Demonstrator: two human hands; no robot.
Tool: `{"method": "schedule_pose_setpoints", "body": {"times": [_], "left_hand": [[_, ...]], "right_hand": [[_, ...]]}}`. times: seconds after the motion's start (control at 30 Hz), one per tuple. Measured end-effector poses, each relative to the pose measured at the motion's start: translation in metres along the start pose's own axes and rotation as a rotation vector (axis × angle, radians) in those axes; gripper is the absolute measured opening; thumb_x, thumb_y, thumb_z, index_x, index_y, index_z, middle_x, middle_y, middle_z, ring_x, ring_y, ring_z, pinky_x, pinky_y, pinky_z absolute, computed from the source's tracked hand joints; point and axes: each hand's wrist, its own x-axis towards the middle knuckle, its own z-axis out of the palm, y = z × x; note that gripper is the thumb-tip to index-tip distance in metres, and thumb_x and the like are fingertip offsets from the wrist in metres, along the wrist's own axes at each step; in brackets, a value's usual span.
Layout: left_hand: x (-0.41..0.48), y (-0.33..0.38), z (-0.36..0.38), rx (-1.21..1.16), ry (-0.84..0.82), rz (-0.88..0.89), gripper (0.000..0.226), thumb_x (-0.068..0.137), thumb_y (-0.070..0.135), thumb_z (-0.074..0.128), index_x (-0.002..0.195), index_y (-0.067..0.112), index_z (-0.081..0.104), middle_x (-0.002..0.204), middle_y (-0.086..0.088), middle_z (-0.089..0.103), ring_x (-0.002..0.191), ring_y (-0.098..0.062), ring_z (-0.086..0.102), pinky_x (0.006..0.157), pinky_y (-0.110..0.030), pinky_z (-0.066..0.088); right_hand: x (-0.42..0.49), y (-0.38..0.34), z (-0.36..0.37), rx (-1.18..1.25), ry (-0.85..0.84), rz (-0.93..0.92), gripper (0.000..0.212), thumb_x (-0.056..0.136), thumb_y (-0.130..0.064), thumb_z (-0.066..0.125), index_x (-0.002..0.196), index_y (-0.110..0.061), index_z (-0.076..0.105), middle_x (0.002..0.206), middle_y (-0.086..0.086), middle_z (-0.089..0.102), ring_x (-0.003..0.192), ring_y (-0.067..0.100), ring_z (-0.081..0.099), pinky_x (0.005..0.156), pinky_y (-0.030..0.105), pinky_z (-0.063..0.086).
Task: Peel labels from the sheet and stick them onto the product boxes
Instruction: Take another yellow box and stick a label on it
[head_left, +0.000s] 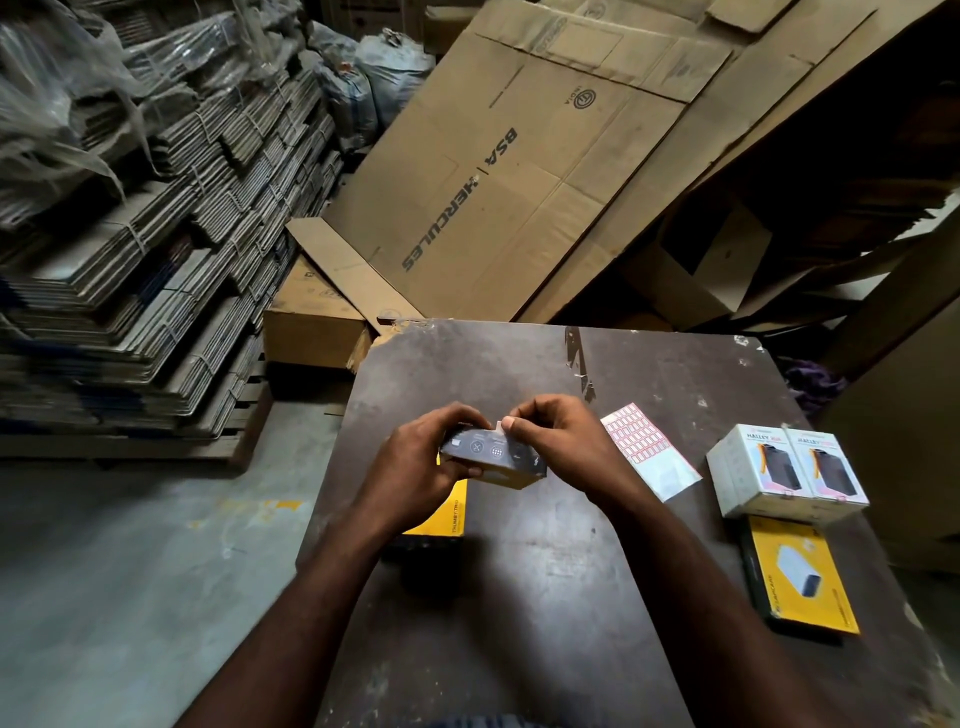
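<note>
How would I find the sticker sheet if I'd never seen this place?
Look at the dark table in front of the leaning cardboard. The sticker sheet lies flat on it, between the right hand and the two white boxes. It is the only thin paper there, with rows of small red-edged labels.

Yellow box (451, 512) partly beneath left hand (415, 462)

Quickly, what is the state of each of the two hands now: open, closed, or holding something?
Left hand: closed, gripping the dark box.
Right hand: closed, pinching a small white label at the box's top edge.
</note>
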Motion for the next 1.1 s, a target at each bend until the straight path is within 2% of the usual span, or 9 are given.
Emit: {"method": "schedule_pose_setpoints", "body": {"times": [0.07, 0.17, 0.27, 0.37, 0.47, 0.67, 0.8, 1.1], "left_hand": [[-0.001, 0.002, 0.000, -0.011, 0.017, 0.006, 0.044, 0.074, 0.015, 0.084, 0.104, 0.037, 0.060, 0.098, 0.022, 0.067, 0.089, 0.009, 0.060, 0.066, -0.006, 0.042], [-0.002, 0.004, 0.001, -0.020, 0.036, 0.012, 0.045, 0.074, 0.016, 0.084, 0.105, 0.037, 0.059, 0.098, 0.023, 0.066, 0.087, 0.010, 0.059, 0.067, -0.006, 0.041], [-0.002, 0.002, 0.003, -0.013, 0.041, 0.024, 0.047, 0.075, 0.017, 0.083, 0.108, 0.039, 0.058, 0.103, 0.023, 0.065, 0.089, 0.003, 0.059, 0.070, -0.010, 0.043], [-0.002, 0.001, 0.004, -0.009, 0.040, 0.030, 0.048, 0.076, 0.015, 0.081, 0.110, 0.040, 0.057, 0.108, 0.023, 0.064, 0.093, 0.002, 0.058, 0.074, -0.012, 0.046], [-0.001, 0.000, 0.006, -0.011, 0.058, 0.027, 0.049, 0.077, 0.013, 0.081, 0.111, 0.039, 0.056, 0.111, 0.021, 0.063, 0.096, -0.001, 0.060, 0.078, -0.023, 0.053], [0.000, 0.002, 0.008, 0.012, 0.065, 0.030, 0.053, 0.078, 0.011, 0.080, 0.112, 0.041, 0.053, 0.112, 0.019, 0.062, 0.095, -0.005, 0.061, 0.078, -0.034, 0.056], [-0.001, 0.001, 0.010, 0.027, 0.058, 0.035, 0.053, 0.079, 0.010, 0.079, 0.111, 0.042, 0.052, 0.112, 0.017, 0.062, 0.093, -0.007, 0.062, 0.077, -0.036, 0.057], [-0.003, 0.004, 0.010, 0.049, 0.085, 0.068, 0.055, 0.078, 0.006, 0.078, 0.111, 0.040, 0.050, 0.111, 0.016, 0.063, 0.093, -0.008, 0.064, 0.073, -0.038, 0.057]], "right_hand": [[0.001, 0.000, 0.000, 0.043, -0.003, 0.029, 0.015, 0.092, -0.024, 0.068, 0.085, -0.012, 0.074, 0.080, 0.002, 0.074, 0.073, 0.011, 0.065, 0.066, 0.031, 0.050], [0.001, -0.001, 0.000, 0.135, -0.012, 0.062, 0.013, 0.091, -0.019, 0.069, 0.085, -0.008, 0.073, 0.076, 0.001, 0.071, 0.068, 0.008, 0.062, 0.064, 0.026, 0.047], [0.001, -0.003, -0.001, 0.210, -0.021, 0.081, 0.011, 0.091, -0.015, 0.069, 0.085, -0.006, 0.072, 0.074, 0.001, 0.070, 0.066, 0.007, 0.060, 0.063, 0.022, 0.045], [0.001, -0.005, -0.002, 0.238, -0.033, 0.094, 0.010, 0.091, -0.014, 0.068, 0.086, -0.006, 0.071, 0.076, 0.003, 0.070, 0.068, 0.009, 0.061, 0.065, 0.023, 0.045], [0.000, -0.006, -0.002, 0.267, -0.032, 0.099, 0.010, 0.091, -0.014, 0.069, 0.084, -0.007, 0.071, 0.076, 0.004, 0.069, 0.070, 0.012, 0.060, 0.067, 0.028, 0.045], [-0.002, -0.011, -0.002, 0.265, -0.012, 0.103, 0.012, 0.092, -0.014, 0.068, 0.080, -0.012, 0.070, 0.075, 0.003, 0.070, 0.068, 0.010, 0.061, 0.065, 0.024, 0.046], [-0.003, -0.011, -0.001, 0.277, -0.003, 0.126, 0.012, 0.091, -0.011, 0.068, 0.079, -0.009, 0.069, 0.074, 0.005, 0.069, 0.070, 0.014, 0.061, 0.066, 0.028, 0.046], [-0.004, -0.014, -0.004, 0.303, -0.013, 0.166, 0.012, 0.090, -0.006, 0.067, 0.078, -0.007, 0.070, 0.070, 0.003, 0.070, 0.066, 0.012, 0.063, 0.063, 0.025, 0.048]]}}
